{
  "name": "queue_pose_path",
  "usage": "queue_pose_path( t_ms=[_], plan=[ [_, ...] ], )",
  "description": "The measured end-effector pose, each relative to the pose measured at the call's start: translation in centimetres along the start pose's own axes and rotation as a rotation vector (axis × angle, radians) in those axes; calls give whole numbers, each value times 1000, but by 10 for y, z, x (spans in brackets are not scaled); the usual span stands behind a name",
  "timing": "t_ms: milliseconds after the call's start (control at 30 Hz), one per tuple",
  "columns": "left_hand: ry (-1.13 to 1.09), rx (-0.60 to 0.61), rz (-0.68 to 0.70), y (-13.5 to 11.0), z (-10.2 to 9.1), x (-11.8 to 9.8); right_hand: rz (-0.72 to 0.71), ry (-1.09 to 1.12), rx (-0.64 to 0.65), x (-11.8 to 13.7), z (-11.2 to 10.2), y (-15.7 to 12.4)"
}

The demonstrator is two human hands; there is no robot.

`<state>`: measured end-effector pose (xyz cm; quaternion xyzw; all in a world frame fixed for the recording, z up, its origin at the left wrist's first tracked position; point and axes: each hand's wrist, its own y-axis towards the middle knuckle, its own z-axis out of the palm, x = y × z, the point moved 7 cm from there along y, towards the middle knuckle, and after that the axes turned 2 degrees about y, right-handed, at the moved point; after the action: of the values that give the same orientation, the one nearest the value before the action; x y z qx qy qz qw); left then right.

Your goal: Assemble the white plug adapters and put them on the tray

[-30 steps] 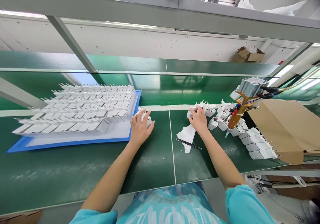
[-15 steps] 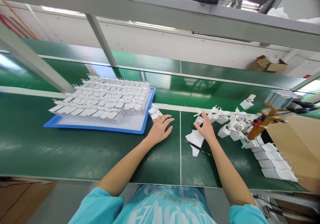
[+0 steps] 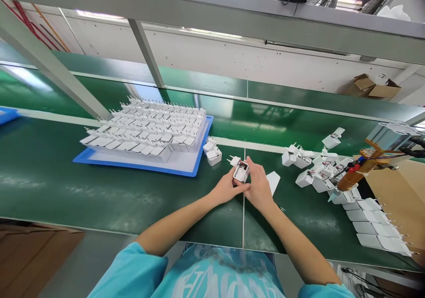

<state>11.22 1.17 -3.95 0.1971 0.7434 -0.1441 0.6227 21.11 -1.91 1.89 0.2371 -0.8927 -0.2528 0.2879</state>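
Observation:
Both my hands hold one white plug adapter housing [image 3: 241, 172] above the green bench. Its box is open at the top, with dark and red parts showing inside, and the lid with plug pins tilts to the left. My left hand [image 3: 227, 187] grips it from the left and below, and my right hand [image 3: 259, 184] closes on its right side. Beneath and beside my right hand lies a white sheet [image 3: 273, 181], partly covered. Two more white housings [image 3: 212, 152] stand left of my hands, by the tray.
A blue-rimmed tray [image 3: 142, 169] bears rows of white adapters on the left. Open housings [image 3: 320, 174] are heaped at right, beneath an orange dispenser [image 3: 357, 176] on a metal bracket. Adapters [image 3: 381, 227] form a row near a cardboard box [image 3: 398, 191].
My right hand has brought the housing from the right toward the middle. My left hand has moved right, from beside the small pair by the tray, and now grips the housing too.

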Motion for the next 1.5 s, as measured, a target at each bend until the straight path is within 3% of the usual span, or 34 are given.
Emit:
queue_pose_path(
  t_ms=[67,133,167,200,267,300,333,367,400,500,567,667,800,933,1100,1267,1500],
  plan=[
    [-59,-78,-70,1,-4,6,-44,27,97,10,-4,-1],
    [-145,-117,-82,3,-8,8,-11,51,99,8,-25,-4],
    [-172,-117,-65,3,-10,6,32,47,-19,2,-47,-8],
    [-175,-112,-41,3,-12,3,90,13,-221,-8,-77,-15],
    [-121,-98,18,2,-16,-7,78,-45,-810,-25,-144,-48],
    [-85,-92,47,1,-18,-12,47,-78,-1024,-35,-168,-68],
    [-56,-88,73,-1,-20,-17,132,-87,-1122,-54,-185,-82],
    [-33,-90,98,-3,-21,-22,244,-61,-1135,-75,-196,-92],
    [-16,-89,124,-5,-21,-27,338,12,-1064,-97,-202,-95],
    [18,-83,197,-9,-21,-38,551,273,-771,-140,-196,-89],
    [27,-67,216,-10,-19,-40,636,353,-707,-143,-189,-80],
    [-44,-31,183,-10,-17,-36,689,398,-682,-125,-177,-56],
    [-172,41,78,-9,-14,-24,703,556,-523,-93,-146,-15],
    [-189,66,37,-10,-15,-17,538,717,-372,-53,-111,28],
    [-138,63,-18,-8,-20,-15,308,890,-402,-8,-84,68],
    [5,61,-72,-4,-23,-17,291,829,-522,6,-77,75],
    [327,-7,124,-4,-25,-40,274,702,-591,13,-82,67]
  ],
)
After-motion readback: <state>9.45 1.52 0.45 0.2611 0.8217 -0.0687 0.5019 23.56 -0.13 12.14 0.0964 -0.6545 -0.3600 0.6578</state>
